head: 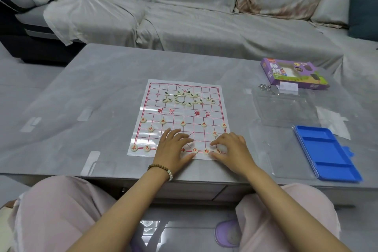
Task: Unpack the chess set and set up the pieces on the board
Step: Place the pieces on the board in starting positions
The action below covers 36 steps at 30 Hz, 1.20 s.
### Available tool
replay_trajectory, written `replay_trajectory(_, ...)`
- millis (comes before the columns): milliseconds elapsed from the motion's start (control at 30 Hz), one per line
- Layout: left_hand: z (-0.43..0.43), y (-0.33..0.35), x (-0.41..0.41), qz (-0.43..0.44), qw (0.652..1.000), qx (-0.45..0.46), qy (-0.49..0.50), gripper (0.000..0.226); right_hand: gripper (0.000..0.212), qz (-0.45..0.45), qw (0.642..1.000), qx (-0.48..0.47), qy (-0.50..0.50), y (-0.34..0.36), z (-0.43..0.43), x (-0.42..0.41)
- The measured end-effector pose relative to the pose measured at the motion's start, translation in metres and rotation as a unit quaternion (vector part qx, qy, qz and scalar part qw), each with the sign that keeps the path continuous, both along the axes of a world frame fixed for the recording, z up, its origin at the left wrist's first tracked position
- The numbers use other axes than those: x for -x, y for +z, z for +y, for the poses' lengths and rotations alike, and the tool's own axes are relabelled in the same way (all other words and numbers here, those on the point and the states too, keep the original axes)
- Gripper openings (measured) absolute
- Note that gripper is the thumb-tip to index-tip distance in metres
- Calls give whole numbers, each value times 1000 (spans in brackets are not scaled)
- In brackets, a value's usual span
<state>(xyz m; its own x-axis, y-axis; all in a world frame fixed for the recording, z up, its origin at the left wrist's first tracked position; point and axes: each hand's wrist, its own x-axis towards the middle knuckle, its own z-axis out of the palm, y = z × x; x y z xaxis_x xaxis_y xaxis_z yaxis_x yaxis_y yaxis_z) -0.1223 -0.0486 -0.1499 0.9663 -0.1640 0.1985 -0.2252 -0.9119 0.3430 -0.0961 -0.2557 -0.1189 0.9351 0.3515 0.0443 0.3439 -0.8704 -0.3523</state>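
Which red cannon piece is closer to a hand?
The right-side cannon, which lies just beyond the right hand. The left-side cannon sits well apart from the left hand.

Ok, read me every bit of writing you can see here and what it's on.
"楚河", "汉界": board, middle band.
"兵", "炮", "馬", "仕", "相": red pieces, near half.
"象棋": purple box.
black pieces: too small to read.
The box's small print: blurred.

Piece cluster [184, 98] on board [182, 113], far half
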Motion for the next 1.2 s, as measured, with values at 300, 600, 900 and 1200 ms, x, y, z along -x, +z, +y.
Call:
replay_trajectory(300, -8, 0, 0, 3, 1000, 5, 4, 33, 33, -16, 1000, 3, 19, -6, 4, 1)
replay_trajectory(600, -8, -1, 0, -5, 1000, 13, 11, 26, 28, -18, 1000, 10, 21, -8, 8, 0)
replay_trajectory(900, -8, 0, 0, 1, 1000, 14, 14, 26, 29, -4, 1000, 3, 21, -6, 9, -3)
replay_trajectory(1200, -9, 1, -1, 14, 1000, 10, 18, 26, 28, -4, 1000, -4, 20, -6, 9, -1)
